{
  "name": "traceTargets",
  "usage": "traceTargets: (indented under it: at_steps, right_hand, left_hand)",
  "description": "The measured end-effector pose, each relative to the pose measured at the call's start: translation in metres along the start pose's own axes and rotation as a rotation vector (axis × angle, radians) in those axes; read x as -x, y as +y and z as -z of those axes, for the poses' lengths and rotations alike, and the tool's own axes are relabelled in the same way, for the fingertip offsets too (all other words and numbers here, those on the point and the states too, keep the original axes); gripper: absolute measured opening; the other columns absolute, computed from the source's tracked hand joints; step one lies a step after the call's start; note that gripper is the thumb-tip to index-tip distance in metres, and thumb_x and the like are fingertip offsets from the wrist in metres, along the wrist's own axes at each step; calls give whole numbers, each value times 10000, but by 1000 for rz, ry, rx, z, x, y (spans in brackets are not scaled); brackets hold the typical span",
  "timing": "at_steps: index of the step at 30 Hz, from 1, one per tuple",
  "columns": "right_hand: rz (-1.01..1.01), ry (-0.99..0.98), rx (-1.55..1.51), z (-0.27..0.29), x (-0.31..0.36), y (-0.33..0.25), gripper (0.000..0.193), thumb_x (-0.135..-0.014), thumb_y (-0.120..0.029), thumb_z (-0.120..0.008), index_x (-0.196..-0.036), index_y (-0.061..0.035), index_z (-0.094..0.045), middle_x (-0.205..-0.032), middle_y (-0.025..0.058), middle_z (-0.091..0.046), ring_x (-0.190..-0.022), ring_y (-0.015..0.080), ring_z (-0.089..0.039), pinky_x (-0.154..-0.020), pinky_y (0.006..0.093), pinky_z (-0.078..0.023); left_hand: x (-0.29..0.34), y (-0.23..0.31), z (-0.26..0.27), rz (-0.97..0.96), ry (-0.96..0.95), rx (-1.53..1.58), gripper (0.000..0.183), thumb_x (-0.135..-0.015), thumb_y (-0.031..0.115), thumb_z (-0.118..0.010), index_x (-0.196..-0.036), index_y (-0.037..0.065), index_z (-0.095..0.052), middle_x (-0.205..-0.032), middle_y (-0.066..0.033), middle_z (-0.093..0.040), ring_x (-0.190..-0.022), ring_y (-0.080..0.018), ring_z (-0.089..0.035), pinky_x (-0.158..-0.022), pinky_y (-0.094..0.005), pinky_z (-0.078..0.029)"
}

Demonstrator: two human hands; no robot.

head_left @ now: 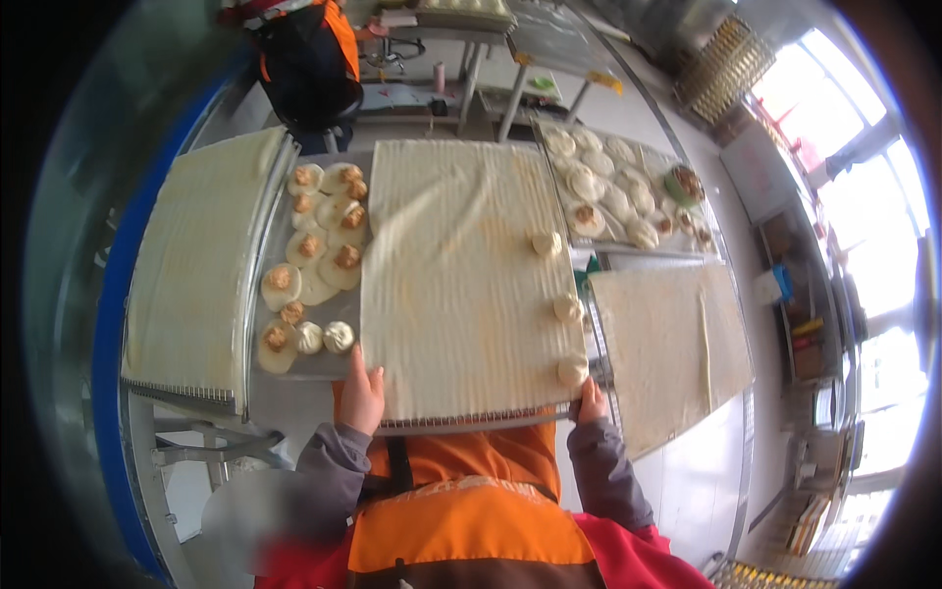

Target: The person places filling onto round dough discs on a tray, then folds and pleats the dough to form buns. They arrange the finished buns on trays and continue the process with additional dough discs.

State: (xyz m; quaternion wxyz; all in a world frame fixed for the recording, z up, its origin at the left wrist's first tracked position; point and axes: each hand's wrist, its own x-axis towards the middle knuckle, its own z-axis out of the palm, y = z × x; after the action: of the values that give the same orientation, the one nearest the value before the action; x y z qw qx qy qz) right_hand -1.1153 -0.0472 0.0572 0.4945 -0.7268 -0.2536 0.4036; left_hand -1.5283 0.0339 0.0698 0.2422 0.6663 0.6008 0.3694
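**Left hand (364,395) and right hand (593,402) on the near corners of the cloth-covered tray (461,285), long axis running straight away from them**

Hands: left looks closed on the tray's left edge just up from the near corner, thumb and a finger visible. Right looks closed on the near right corner. Undersides of both grips are hidden, so can't tell how far the fingers wrap. Nothing else in either.

Key relation: tray sits between and ahead of the hands, short near edge spanning them. Neither hand is clearly nearer. Load is lopsided: three pleated buns (567,308) in a row along the right edge, closest one just beyond the right hand. Rest of the cloth is bare, with a crease toward the far end.

Just ahead-left of the left hand: two more closed buns (340,337) on the metal surface (319,367), side by side. Past them, filling-topped dough discs (307,245), some overlapping. Further left, another tray under cloth (201,255).

Right of the right hand: a second cloth-lined board (657,344), angled. Ahead-right, more dough discs (616,200) and a filling bowl (684,185).

Room: co-worker (309,69) in orange and dark far ahead-left, metal tables (559,44) far ahead, shelving (810,334) and bright windows (883,226) well out to the right.
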Motion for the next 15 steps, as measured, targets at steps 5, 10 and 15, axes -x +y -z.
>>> traceTargets:
  at_steps: [5, 10, 15]
  right_hand:
    - [-60, 16, -30, 5, -4, 0, 387, -998, -399, -477, -869, -55, -597, -566, 11, -510, -383, 110, -427, -345, 268, -340]
    - [-77, -54, -158, 9, -13, -9, 373, -1002, -400, -481, -904, -67, -619, -595, -14, -504, -429, 79, -416, -380, 241, -328]
    - [-17, 25, -66, -5, -35, 5, 373, -987, -436, -501, -966, -88, -633, -637, -17, -522, -429, 80, -419, -358, 247, -314]
  left_hand:
    - [33, 16, 21, 479, -98, 523, 267, -973, 212, -542, -1158, 28, -489, -954, -70, -585, -780, -178, -590, -642, -312, -505]
    - [39, 39, 20, 643, -39, 676, 196, -982, 274, -533, -990, 78, -530, -766, 5, -501, -554, -74, -486, -386, -231, -379]
    - [25, 31, 9, 703, -60, 696, 305, -1011, 330, -493, -1120, 53, -555, -847, -2, -542, -666, -74, -530, -487, -231, -440]
